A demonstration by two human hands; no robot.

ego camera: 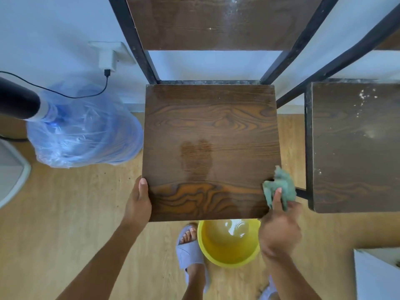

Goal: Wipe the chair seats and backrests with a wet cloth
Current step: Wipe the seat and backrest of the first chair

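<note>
A dark wood-grain chair seat (pixel 211 131) fills the middle, with a damp patch near its centre. Its backrest (pixel 216 20) rises on a black metal frame at the top. My left hand (pixel 138 202) grips the seat's front left edge, thumb on top. A crumpled green cloth (pixel 281 185) is pressed against the seat's front right edge, and my right hand (pixel 280 228) is shut on it. A second chair seat (pixel 357 146), speckled with white dust, stands on the right.
A yellow basin (pixel 227 256) with water sits on the wooden floor under the seat's front edge, beside my slippered foot (pixel 190 247). A blue water jug wrapped in plastic (pixel 84 131) stands left. A wall charger and cable (pixel 107 59) hang behind it.
</note>
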